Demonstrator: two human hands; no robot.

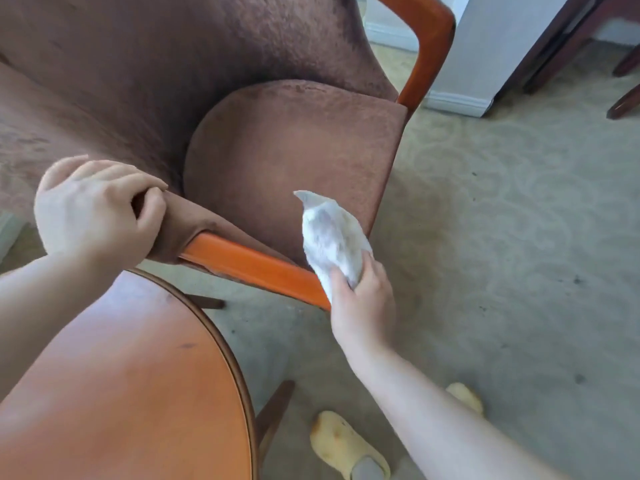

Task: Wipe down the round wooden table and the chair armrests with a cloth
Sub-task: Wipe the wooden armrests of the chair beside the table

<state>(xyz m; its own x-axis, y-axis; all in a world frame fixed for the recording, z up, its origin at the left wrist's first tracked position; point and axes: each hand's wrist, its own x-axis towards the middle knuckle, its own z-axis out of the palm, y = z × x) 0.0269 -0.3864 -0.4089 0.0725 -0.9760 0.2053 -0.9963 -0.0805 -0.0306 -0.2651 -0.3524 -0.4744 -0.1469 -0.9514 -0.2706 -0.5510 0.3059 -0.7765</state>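
Observation:
A brown velvet chair (291, 147) fills the upper left. Its near orange wooden armrest (252, 265) runs from the middle left down to the centre. My left hand (97, 209) grips the padded upper end of that armrest. My right hand (363, 299) holds a crumpled white cloth (329, 237) against the armrest's lower front end. The far armrest (433, 39) curves at the top right of the chair. The round wooden table (138, 393) fills the lower left, below my left forearm.
Pale patterned carpet (502, 237) covers the floor to the right. A white wall corner with a baseboard (467, 81) and dark furniture legs (623, 105) stand at the top right. My feet in yellow slippers (343, 441) are near the table's leg.

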